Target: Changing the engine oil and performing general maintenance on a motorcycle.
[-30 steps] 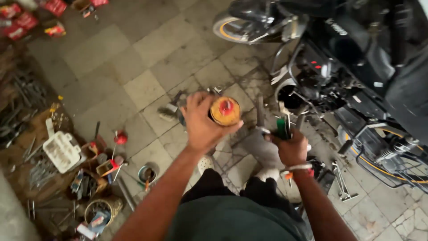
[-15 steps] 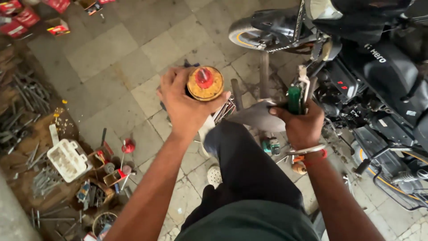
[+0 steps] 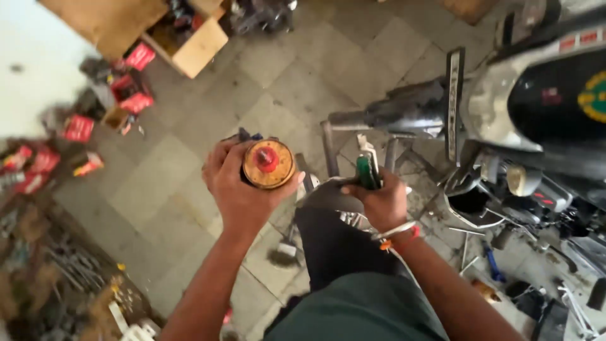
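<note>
Red packages (image 3: 132,93) lie scattered along the upper left of the frame, small flat cartons beside an open cardboard box (image 3: 189,44) whose tan flaps stand wide. More red packets (image 3: 31,167) trail down the left edge, blurred. At the right edge, a round green and yellow emblem (image 3: 593,96) sits on the black bodywork of a motorcycle (image 3: 536,107), and a narrow upright plate (image 3: 453,104) with a pale strip stands at its tail. What the labels carry is too blurred to tell.

The floor (image 3: 303,76) is grey stone tile, worn and stained, with dark joints. At the lower left, a heap of metal tools and loose parts (image 3: 57,265) lies on a brown patch of ground. At the lower right, more tools and a blue-handled one (image 3: 493,265) lie on the tiles under the motorcycle.

My left hand (image 3: 237,186) is at the centre of the frame, fingers wrapped tight around a round yellow can (image 3: 268,164) with a red cap in the middle of its top; I hold it upright, above the floor. My right hand (image 3: 379,202), just right of it, is closed in a fist around a green-handled tool (image 3: 366,170) whose pale metal end sticks up past my knuckles. A red and white band (image 3: 398,235) circles that wrist. The two hands are near each other, not touching.
</note>
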